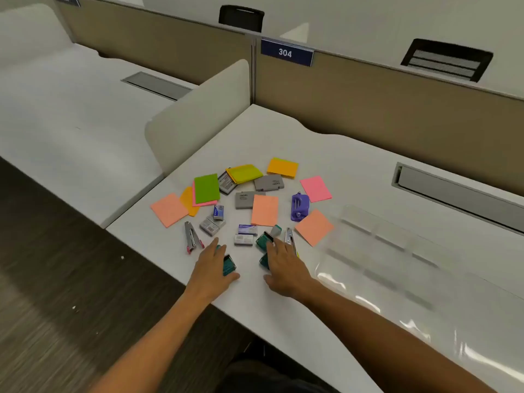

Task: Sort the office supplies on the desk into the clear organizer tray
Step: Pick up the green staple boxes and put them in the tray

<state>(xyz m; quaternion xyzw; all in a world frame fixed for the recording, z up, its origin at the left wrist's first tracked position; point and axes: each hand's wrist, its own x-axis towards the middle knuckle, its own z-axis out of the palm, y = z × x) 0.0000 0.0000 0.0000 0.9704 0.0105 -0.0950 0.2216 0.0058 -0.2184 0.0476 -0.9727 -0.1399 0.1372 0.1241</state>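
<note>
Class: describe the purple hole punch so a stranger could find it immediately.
Start at the clear organizer tray on the right of the white desk. Just left of its far end lies the purple hole punch, between two salmon sticky notes and below a pink one. It is the only purple item.

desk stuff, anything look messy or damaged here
Nothing looks damaged or spilled. The supplies are just unsorted: sticky note pads overlap in a loose pile, the green pad lying over a pink one, and a yellow pad sits askew on a small box. The clear organizer tray holds nothing I can see.
</note>
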